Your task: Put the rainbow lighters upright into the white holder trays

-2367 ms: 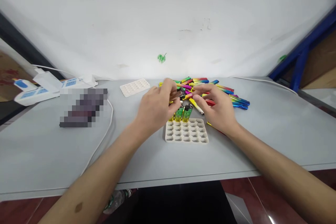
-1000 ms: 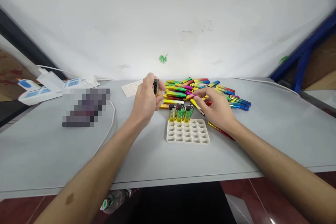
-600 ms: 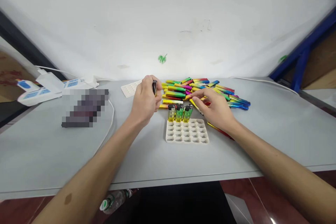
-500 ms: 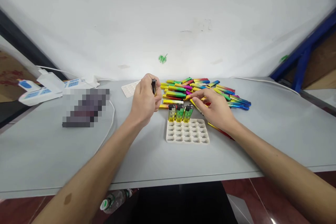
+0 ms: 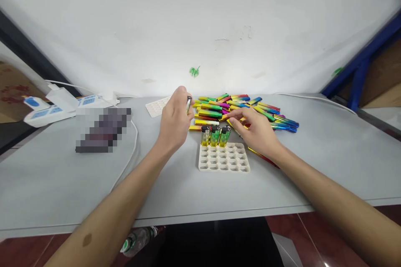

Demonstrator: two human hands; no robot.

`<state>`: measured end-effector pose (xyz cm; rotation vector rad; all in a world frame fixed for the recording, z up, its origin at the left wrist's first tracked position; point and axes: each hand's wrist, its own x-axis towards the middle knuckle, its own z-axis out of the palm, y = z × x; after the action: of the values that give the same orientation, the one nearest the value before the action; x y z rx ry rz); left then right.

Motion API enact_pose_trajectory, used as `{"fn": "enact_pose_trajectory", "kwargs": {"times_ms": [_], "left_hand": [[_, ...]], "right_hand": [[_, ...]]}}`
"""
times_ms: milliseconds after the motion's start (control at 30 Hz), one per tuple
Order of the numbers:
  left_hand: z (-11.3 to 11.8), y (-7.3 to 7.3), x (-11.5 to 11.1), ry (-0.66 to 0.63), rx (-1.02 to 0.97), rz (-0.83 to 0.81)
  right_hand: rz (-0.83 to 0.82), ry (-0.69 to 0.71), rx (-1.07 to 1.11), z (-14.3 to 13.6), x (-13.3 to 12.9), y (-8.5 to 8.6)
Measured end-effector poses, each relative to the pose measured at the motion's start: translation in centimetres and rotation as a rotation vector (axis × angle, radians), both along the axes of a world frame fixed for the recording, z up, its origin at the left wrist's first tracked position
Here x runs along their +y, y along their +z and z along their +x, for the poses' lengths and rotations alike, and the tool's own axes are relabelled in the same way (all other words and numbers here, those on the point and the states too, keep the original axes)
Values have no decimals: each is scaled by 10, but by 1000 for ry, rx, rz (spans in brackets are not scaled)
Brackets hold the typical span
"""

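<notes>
Head view: my left hand grips a lighter upright, up-left of the tray with three lighters standing; my right hand, fingers loose, touches the pile behind.

Small workshop packing bench: grey table against white wall, heap of coloured lighters, slotted trays, power strips, blue rack frame.
</notes>
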<state>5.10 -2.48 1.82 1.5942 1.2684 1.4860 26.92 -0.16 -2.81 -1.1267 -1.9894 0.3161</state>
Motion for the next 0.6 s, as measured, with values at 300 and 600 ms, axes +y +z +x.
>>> {"fn": "enact_pose_trajectory", "kwargs": {"times_ms": [300,600], "left_hand": [[-2,-9,1,160,266,137],[1,2,11,132,486,475]], "right_hand": [[66,-209,-361,19,13,9],[16,-92,-603,29,10,13]]}}
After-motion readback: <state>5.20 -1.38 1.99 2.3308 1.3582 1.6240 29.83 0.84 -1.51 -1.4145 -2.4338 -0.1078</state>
